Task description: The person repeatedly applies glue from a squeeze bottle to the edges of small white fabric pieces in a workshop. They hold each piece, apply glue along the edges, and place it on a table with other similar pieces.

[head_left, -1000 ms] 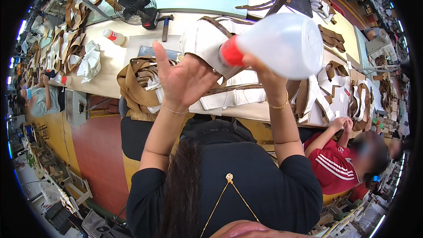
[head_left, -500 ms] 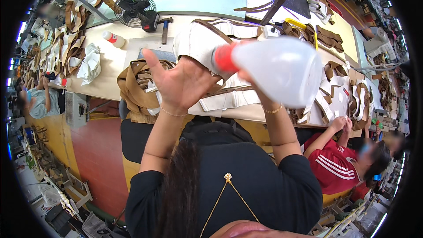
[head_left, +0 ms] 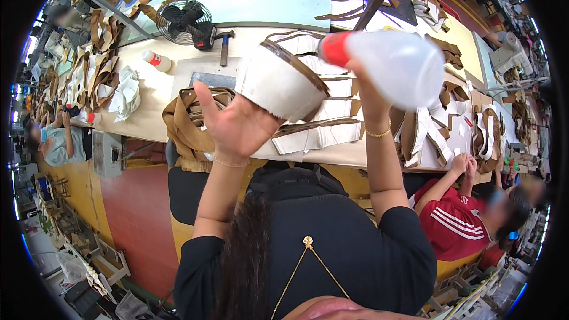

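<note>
My left hand [head_left: 237,123] is raised with the palm up and holds a curved white shoe-upper piece with a brown edge [head_left: 280,80]. My right hand [head_left: 363,86] grips a white squeeze bottle with a red cap [head_left: 391,62], tilted sideways so the red tip points left toward the piece. Both are held above the workbench [head_left: 148,104], in front of my chest. Beneath them lie a stack of tan leather pieces [head_left: 184,121] and several white pieces with brown trim [head_left: 320,133].
On the bench stand a small black fan [head_left: 184,21], a hammer [head_left: 224,47], a small white bottle with a red cap [head_left: 157,59] and crumpled white cloth [head_left: 124,92]. A person in a red shirt [head_left: 456,219] sits at the right. Another person [head_left: 50,142] is at the far left.
The bottle has swung up and left, its red tip now close over the white piece. My left hand has lifted the piece higher and turned it toward the bottle.
</note>
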Demonstrator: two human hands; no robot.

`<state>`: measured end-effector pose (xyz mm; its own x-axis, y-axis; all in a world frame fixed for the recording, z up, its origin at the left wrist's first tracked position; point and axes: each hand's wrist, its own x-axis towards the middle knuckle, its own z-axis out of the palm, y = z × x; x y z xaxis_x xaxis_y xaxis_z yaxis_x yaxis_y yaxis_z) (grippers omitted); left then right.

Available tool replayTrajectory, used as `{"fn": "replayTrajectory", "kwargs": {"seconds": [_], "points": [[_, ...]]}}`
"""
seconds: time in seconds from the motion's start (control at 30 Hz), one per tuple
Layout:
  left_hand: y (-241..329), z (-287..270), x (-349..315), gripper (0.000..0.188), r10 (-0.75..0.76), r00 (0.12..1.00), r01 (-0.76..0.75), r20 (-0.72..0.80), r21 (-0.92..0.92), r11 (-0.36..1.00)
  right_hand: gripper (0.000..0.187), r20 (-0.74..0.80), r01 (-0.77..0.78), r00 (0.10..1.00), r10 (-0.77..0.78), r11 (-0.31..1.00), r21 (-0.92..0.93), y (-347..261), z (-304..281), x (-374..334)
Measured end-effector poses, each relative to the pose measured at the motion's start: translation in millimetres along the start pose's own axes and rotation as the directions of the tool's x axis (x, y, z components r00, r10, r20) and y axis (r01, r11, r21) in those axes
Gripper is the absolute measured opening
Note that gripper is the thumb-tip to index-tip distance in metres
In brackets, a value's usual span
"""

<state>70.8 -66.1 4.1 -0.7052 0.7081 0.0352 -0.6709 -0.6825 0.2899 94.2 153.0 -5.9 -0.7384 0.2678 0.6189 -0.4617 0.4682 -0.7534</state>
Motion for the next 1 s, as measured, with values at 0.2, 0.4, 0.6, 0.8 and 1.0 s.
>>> {"fn": "replayTrajectory", "kwargs": {"seconds": [0.2, 0.4, 0.6, 0.8, 1.0], "points": [[-2, -13, 1, 0.112, 0.005, 0.996, 0.002, 0.093, -0.074, 0.997, 0.037, 0.327, 0.151, 0.939, -0.107, 0.982, -0.112, -42, -3, -10], [-7, -22, -3, 0.110, 0.008, 0.999, -0.008, 0.031, -0.004, 1.000, 0.027, -0.028, -0.148, 0.980, 0.198, 0.813, 0.564, -6, 13, 4], [-4, -33, -5, 0.106, -0.001, 1.000, 0.001, -0.003, 0.034, 0.999, 0.019, -0.087, -0.080, 0.992, 0.091, 0.989, 0.124, -16, 12, 15], [-8, -21, -3, 0.105, 0.000, 0.991, 0.020, -0.135, 0.142, 0.990, 0.039, -0.168, 0.059, 0.985, -0.029, 0.982, 0.181, -26, 14, 13], [-7, -18, 1, 0.101, 0.050, 0.987, -0.035, -0.150, 0.102, 0.994, 0.039, 0.005, 0.166, 0.986, -0.166, 0.984, -0.069, -17, -4, 5]]}}
